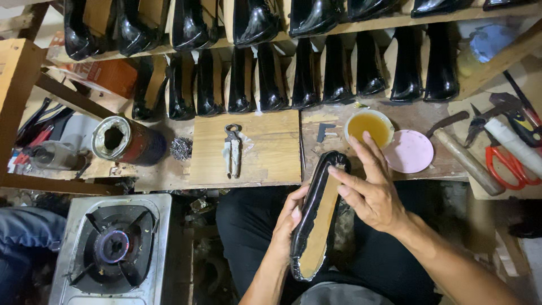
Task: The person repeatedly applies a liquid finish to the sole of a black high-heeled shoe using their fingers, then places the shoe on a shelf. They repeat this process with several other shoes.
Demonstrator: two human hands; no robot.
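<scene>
A black glossy shoe upper on a last, with its tan sole side up [318, 214], rests over my lap. My left hand [287, 225] grips its left edge from below. My right hand [370, 189] hovers over the toe end, fingers spread, the index fingertip touching the tan sole near the top. Just beyond my right fingertips sits a small white bowl of yellow glue [369, 125] beside a pink round lid [408, 151].
Pincers [232, 149] lie on a wooden board [265, 152]. A rusty open can [125, 141] and a pile of small nails [180, 148] sit to the left. A lit gas burner [114, 245] stands lower left. A hammer [466, 158], red-handled scissors [505, 164] and rows of black shoes [305, 73] fill the bench and shelves.
</scene>
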